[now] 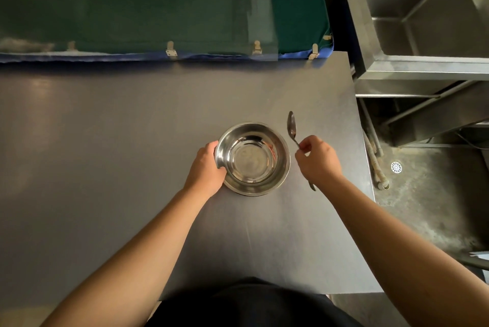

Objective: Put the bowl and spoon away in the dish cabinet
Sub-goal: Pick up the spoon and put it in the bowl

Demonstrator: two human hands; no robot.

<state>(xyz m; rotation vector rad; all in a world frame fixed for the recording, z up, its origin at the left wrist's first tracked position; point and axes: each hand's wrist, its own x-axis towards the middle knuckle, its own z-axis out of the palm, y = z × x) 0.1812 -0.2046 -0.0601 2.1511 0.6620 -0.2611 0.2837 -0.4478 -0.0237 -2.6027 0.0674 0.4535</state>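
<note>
An empty stainless steel bowl rests upright on the dark grey table, right of centre. My left hand grips its left rim, thumb inside the edge. A metal spoon lies just right of the bowl, its scoop pointing away from me. My right hand pinches the spoon's handle at mid-length; the handle's end sticks out below my wrist. No dish cabinet is in sight.
A green cloth with a blue hem hangs along the table's far edge. A steel sink unit stands at the upper right, past the table's right edge. Below it lies concrete floor with a drain.
</note>
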